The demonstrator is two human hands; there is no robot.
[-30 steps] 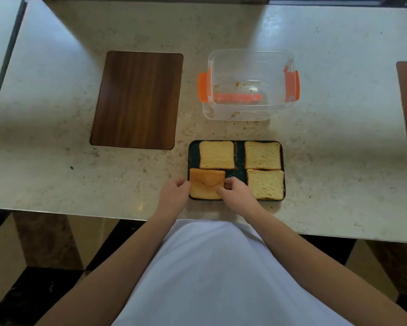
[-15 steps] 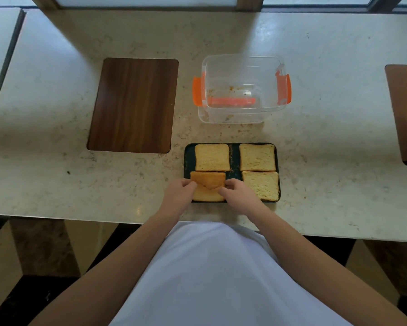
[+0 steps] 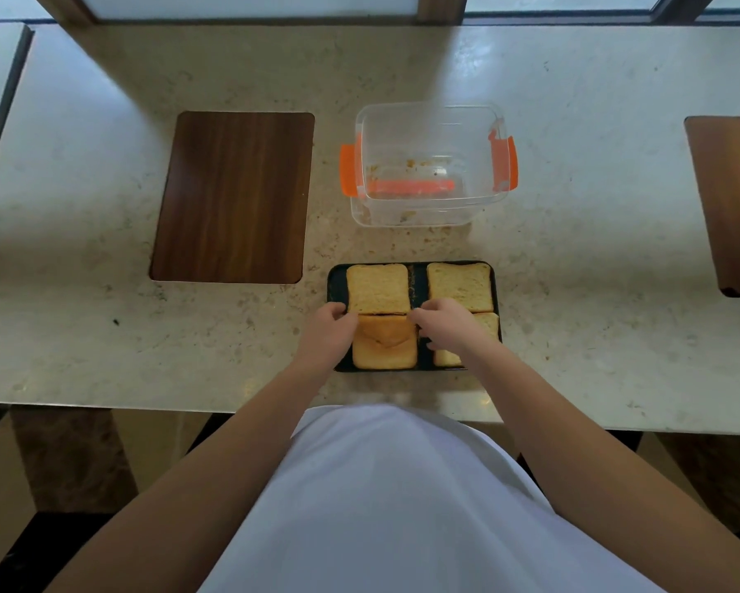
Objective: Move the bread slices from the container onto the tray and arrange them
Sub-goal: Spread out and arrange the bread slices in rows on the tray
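A dark tray (image 3: 419, 284) near the counter's front edge holds several toasted bread slices in a two-by-two layout. My left hand (image 3: 329, 331) and my right hand (image 3: 449, 327) pinch the two near corners of the far-left slice (image 3: 376, 288), whose near edge overlaps the near-left slice (image 3: 385, 348). That near-left slice shows a folded flap on top. The far-right slice (image 3: 460, 284) lies flat. My right hand partly covers the near-right slice (image 3: 445, 357). The clear container (image 3: 432, 109) with orange clips stands just behind the tray and holds only crumbs.
A dark wooden board (image 3: 231, 194) lies flat on the marble counter left of the container. A second wooden board (image 3: 731, 199) sits at the right edge. The counter's front edge (image 3: 188, 406) runs just below the tray.
Both hands have moved forward from the sides of the near-left slice to the near corners of the far-left slice. The view has shifted slightly.
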